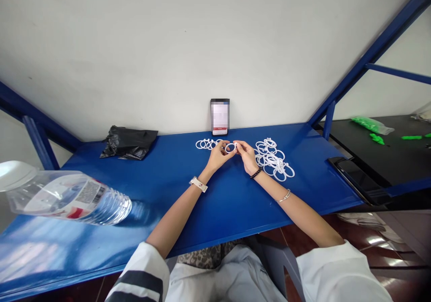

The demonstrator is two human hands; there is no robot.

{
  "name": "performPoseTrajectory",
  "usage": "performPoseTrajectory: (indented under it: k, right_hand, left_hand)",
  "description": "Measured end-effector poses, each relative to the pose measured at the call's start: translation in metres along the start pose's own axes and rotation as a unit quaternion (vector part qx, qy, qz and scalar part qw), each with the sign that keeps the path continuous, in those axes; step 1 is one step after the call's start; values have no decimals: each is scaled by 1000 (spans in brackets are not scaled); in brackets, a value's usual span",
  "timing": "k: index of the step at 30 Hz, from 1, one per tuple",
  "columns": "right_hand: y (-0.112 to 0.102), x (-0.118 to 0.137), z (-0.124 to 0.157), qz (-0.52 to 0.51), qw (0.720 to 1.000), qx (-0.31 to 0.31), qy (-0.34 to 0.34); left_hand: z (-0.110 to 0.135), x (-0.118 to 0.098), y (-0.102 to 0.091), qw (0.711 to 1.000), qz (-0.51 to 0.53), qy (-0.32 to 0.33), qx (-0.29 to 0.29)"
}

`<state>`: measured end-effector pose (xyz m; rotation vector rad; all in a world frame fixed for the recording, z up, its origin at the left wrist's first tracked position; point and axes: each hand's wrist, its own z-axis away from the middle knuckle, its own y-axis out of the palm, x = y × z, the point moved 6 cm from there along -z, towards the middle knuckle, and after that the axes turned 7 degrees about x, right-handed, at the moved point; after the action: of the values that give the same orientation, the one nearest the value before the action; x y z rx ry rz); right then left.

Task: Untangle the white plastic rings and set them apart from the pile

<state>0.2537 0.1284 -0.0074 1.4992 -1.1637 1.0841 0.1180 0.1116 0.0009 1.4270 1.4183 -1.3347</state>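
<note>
Between my two hands, above the blue table, is a white ring (230, 144) that looks like a shower curtain ring. My left hand (218, 156) pinches its left side. The fingers of my right hand (247, 157) close on its right side, near a small white knob. Just beyond my left hand lies a row of overlapping white rings (203, 144), partly hidden by that hand. To the right of my right hand, a loose pile of similar white rings (274, 158) is spread on the table.
A phone (220, 117) leans upright against the wall. A black plastic bag (129, 142) lies back left, and a clear plastic bottle (72, 194) stands at the near left. A dark phone-like slab (353, 178) rests at the table's right edge. Green items (370, 124) lie on the black surface beyond.
</note>
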Motion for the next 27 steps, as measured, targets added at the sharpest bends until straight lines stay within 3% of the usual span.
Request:
performPoseTrajectory:
  k: [15, 27]
  right_hand:
    - [13, 11, 5, -28, 997, 69, 36]
    - [18, 11, 7, -18, 995, 89, 43]
  left_hand:
    - [-2, 2, -6, 999, 7, -9, -42]
    - [-3, 1, -6, 999, 24, -23, -32]
